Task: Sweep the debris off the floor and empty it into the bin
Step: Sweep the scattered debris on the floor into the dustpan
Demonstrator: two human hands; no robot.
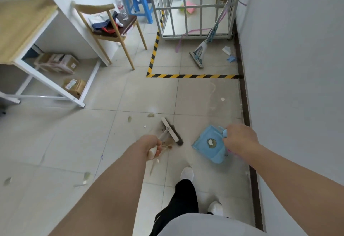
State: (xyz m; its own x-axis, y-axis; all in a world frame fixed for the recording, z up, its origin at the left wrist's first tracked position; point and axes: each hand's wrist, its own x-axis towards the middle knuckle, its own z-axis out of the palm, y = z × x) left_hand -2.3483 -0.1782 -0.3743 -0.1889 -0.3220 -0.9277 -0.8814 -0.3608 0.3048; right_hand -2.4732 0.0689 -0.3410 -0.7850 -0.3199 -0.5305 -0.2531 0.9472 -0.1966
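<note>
Left hand grip is wrapped tight round the pale handle of the hand broom; its head sits on the tiled floor, bristles toward the dustpan. Right hand grip is closed on the handle of the blue dustpan, which lies flat on the floor just right of the broom head, near the dark skirting along the right wall. One pale scrap lies in the pan. Brown debris lies under and beside the broom handle (blurred, can't tell what it is). More bits are scattered: leaf-like pieces by the left forearm, small scraps beyond the broom head. Mop leans on the white cage past the yellow-black floor tape. Wooden chair far left.
</note>
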